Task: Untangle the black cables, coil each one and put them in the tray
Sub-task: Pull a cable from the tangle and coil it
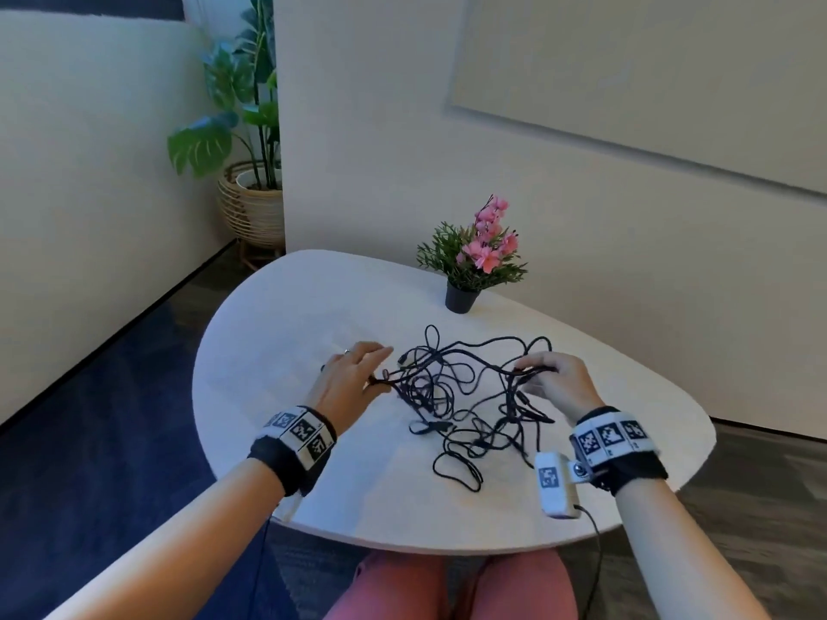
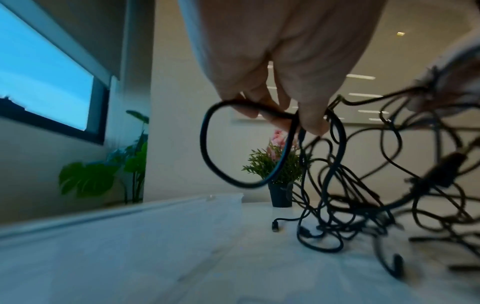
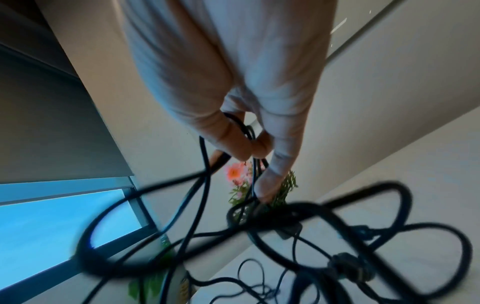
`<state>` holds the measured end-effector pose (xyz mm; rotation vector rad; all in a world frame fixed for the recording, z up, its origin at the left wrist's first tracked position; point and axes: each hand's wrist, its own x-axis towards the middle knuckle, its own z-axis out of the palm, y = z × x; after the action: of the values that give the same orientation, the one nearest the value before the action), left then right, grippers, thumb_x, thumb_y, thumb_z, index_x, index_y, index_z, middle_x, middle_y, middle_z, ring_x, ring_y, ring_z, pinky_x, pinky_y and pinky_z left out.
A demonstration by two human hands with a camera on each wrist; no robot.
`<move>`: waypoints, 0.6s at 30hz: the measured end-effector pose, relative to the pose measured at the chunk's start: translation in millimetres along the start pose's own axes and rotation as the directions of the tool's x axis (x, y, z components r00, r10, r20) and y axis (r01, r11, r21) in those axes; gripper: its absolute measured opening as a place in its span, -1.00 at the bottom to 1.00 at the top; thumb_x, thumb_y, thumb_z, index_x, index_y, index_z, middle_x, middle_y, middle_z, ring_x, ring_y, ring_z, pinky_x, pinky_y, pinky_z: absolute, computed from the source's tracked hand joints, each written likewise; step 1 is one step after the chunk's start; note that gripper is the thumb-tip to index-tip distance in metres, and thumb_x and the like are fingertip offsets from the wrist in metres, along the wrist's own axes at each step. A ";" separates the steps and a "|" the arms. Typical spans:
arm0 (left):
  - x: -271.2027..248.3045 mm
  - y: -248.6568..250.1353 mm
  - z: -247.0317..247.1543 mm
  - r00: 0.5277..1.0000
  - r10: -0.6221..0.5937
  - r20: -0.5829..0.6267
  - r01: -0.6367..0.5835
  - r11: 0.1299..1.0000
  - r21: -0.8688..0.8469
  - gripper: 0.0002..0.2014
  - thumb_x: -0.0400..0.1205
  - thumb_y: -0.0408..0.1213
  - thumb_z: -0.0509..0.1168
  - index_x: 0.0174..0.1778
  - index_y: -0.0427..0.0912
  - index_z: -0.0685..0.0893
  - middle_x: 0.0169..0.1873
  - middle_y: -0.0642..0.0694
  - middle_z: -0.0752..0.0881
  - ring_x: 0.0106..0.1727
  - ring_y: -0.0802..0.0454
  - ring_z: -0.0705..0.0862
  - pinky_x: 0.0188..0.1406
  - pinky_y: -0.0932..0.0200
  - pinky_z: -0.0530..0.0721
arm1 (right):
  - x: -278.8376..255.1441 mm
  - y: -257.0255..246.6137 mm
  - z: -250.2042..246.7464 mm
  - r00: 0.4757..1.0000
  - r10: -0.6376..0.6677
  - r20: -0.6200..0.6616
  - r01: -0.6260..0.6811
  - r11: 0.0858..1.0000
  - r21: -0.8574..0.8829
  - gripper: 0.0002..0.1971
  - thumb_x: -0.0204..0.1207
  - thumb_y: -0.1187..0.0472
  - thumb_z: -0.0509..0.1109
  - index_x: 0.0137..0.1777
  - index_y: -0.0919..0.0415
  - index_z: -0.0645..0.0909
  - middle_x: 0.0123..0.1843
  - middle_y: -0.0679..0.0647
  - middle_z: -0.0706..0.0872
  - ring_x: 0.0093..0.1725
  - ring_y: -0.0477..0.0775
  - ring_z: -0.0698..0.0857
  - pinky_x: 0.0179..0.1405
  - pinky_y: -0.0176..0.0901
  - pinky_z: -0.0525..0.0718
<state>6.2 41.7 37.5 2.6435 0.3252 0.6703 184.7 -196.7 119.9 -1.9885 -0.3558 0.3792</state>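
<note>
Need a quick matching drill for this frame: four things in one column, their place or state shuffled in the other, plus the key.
Things:
1. person's left hand
2. person's right hand
3. small black pot of pink flowers
4. tangled black cables

Place or state:
A. stands at the far edge of the white rounded table
B. pinches a strand at the right side of the tangle
C. sprawled in the middle of the table
D. pinches a small loop at the left side of the tangle

Pairs: 1-D, 2-B, 3-A, 4-C

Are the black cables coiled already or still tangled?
Still tangled: the black cables lie in one knotted heap on the table, held between left hand and right hand.
</note>
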 end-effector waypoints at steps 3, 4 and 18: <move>-3.9 -3.7 -7.5 0.999 -0.044 -0.018 0.045 0.995 0.085 -0.81 0.61 -0.10 0.34 0.09 0.05 0.77 -0.02 0.09 0.79 0.00 0.01 0.73 0.09 0.05 0.46 | 17.5 0.0 -23.0 0.994 -0.019 -0.108 0.010 0.996 -0.090 -0.57 0.52 0.61 0.11 -0.29 0.23 0.74 -0.08 0.23 0.73 -0.09 0.22 0.70 0.11 0.17 0.73; -7.7 -6.7 -7.8 0.997 -0.082 -0.014 0.083 0.991 0.103 -0.82 0.63 -0.08 0.32 0.07 0.08 0.78 -0.07 0.12 0.80 -0.01 0.02 0.73 0.07 0.06 0.47 | 22.6 1.1 -31.7 0.989 -0.047 -0.138 0.024 0.987 -0.161 -0.56 0.53 0.60 0.09 -0.23 0.22 0.76 -0.03 0.25 0.74 -0.06 0.22 0.69 0.14 0.17 0.71; -0.4 49.4 -26.1 0.996 -0.010 -0.084 0.006 0.999 -0.046 -0.87 0.50 -0.12 0.47 -0.08 -0.01 0.84 -0.18 0.05 0.81 -0.24 0.10 0.69 -0.02 0.06 0.62 | 0.0 -45.7 -13.0 0.771 -0.532 0.349 0.636 0.666 -0.390 -0.71 0.60 0.18 0.31 0.29 0.06 0.65 0.45 0.00 0.50 0.45 -0.07 0.41 0.43 -0.18 0.30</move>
<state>-0.9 5.5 79.5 2.5740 0.3402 0.7785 186.3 -187.9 166.5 -2.1732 -1.3144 0.0660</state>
